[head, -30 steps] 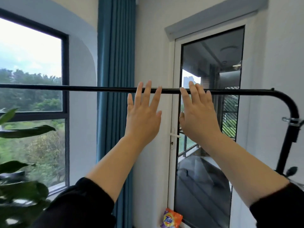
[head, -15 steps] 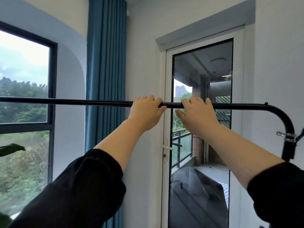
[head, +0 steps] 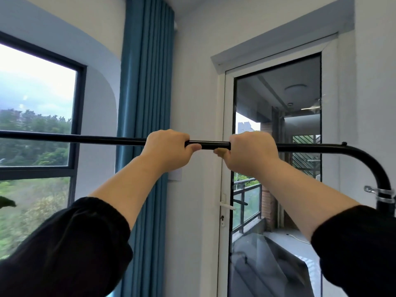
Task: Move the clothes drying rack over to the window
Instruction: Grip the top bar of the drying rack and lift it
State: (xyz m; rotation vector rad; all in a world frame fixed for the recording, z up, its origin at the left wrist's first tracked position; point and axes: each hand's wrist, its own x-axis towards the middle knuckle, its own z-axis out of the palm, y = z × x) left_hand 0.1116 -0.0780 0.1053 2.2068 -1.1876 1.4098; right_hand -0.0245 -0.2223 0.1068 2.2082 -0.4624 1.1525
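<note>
The clothes drying rack shows as a black metal top bar [head: 75, 138] running across the head view at chest height, bending down at the right edge into an upright with a metal clip [head: 380, 192]. My left hand [head: 166, 150] is wrapped around the bar near its middle. My right hand [head: 250, 154] grips the same bar just to the right, a short stretch of bar showing between the two fists. The window [head: 38, 125] with a dark frame fills the left side, behind the bar. The rack's legs are out of view.
A blue curtain [head: 143, 103] hangs between the window and a white glass door [head: 276, 168] with a handle [head: 227, 205]. A plant leaf tip [head: 6, 203] pokes in at the left edge. Black sleeves cover both forearms low in the view.
Both hands went from flat, open fingers resting on the bar to full fists closed around it. The view has tilted up, so the plant and the detergent bag have dropped out of sight.
</note>
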